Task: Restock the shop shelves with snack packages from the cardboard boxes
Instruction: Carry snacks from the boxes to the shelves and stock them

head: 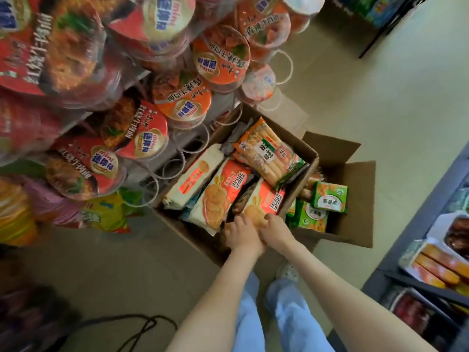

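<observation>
You're standing over the floor with the rack of noodle cups (76,97) filling your left side and the shelf (429,252) running along your right. Below you the big cardboard box (311,158) is lying open, with a second box (357,181) tucked against its far right side and holding green packets (330,196). Inside the big box a long bag of rice sticks (271,156) is lying across the top end. The orange packet (267,199) you're after is sitting in the near right corner, beside its twin packet (220,196).

Both hands are reaching in together. Your left hand (241,236) and right hand (276,228) are meeting, touching side by side, at the near end of the orange packet. The fingers (269,219) are curling over that near edge and pinching it from both sides.

The packet's long axis is running straight away from you, tilting up and to the right, so the rest of it is lying beyond your fingers. Neither hand is nearer, both sitting level on the same end. I'd judge a straight lift towards you is what's coming.
</observation>
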The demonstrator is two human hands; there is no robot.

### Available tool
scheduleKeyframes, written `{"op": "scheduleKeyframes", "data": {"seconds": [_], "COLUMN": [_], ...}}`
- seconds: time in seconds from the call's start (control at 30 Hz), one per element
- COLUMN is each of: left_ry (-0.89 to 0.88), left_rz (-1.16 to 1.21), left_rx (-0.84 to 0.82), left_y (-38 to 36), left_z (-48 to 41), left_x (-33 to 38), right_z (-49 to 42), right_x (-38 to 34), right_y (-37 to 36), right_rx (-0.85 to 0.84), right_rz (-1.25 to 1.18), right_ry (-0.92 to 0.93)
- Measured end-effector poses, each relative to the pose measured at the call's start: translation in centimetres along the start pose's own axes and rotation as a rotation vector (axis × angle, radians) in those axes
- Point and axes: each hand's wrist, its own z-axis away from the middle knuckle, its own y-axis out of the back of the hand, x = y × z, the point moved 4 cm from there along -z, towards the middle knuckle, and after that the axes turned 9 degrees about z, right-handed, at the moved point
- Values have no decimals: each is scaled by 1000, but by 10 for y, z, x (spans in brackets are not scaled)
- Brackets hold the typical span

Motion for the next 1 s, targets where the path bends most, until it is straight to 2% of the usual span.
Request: {"op": "scheduleKeyframes", "data": {"seconds": [0.1, 0.23, 0.47, 0.53, 0.63, 0.77, 1.0], "left_ry": [3, -76, -93, -64, 33, -10, -177], "left_rz": [-101, -214, -125, 8, 225, 200, 292], "left_rx": [-8, -38, -29, -45, -75, -17, 72], "left_y": [-15, -26, 2, 18, 43, 67, 87], "left_z": [-8, -16, -12, -7, 4, 32, 91], "left_x": [6, 0, -13, -18, -30, -28, 24], "right_z": [1, 3, 10, 14, 28, 48, 69], "right_x": [20, 48, 48, 41, 24, -2, 5], "right_y": [7, 10, 12, 10, 11, 26, 64], "right_rx": [24, -38, -74, -109, -214, -366, -276], "right_rz": [-11, -25, -59, -161, -449, -774, -953], "right_ry": [27, -34, -85, -111, -169, -150, -143]}}
